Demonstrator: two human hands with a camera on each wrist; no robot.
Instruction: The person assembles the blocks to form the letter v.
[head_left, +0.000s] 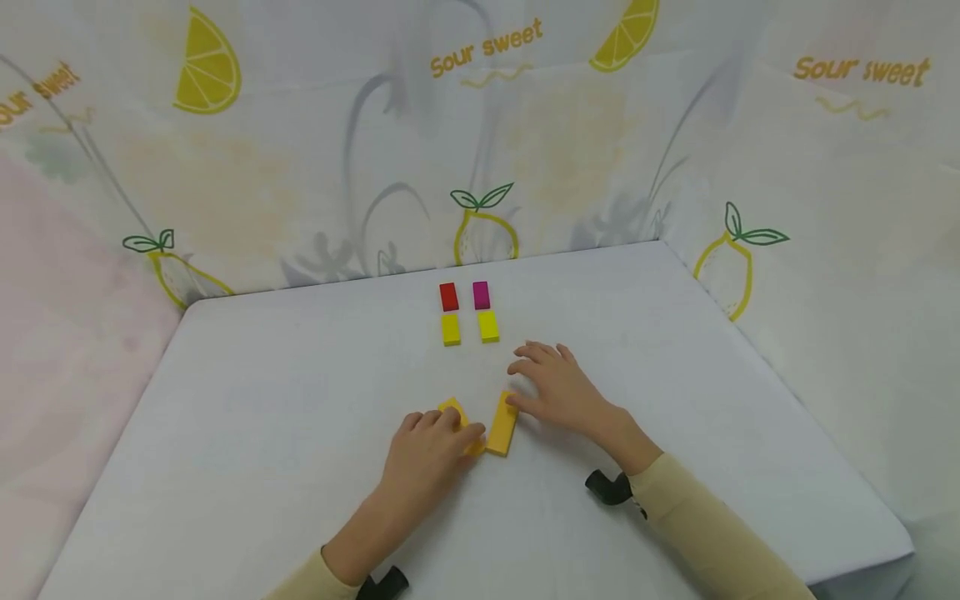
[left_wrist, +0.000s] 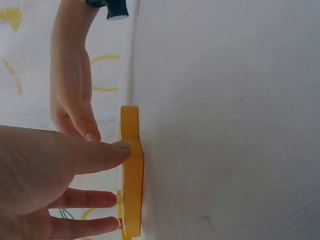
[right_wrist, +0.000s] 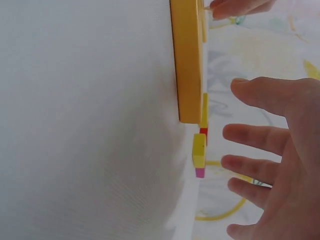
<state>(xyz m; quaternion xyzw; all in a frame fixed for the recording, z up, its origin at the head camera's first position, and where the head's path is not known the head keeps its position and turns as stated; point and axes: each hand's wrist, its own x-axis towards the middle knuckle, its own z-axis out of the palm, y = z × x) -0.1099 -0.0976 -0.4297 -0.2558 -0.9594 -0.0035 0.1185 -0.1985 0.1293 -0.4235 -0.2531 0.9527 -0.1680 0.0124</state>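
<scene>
Two long orange blocks lie flat on the white table in a V, near ends close together. My left hand (head_left: 423, 454) is over the left orange block (left_wrist: 132, 200), pinching it between thumb and fingers; part of the block is hidden beneath the hand. In the left wrist view the thumb lies against its side. My right hand (head_left: 562, 392) hovers with spread fingers by the far end of the right orange block (head_left: 502, 425). The right wrist view shows a gap between that thumb and the block.
Farther back lie a red block (head_left: 448, 297) and a magenta block (head_left: 482, 295), each with a yellow block in front, the left one (head_left: 451, 330) and the right one (head_left: 489, 327). A lemon-patterned cloth (head_left: 300, 167) hangs behind the table (head_left: 262, 417).
</scene>
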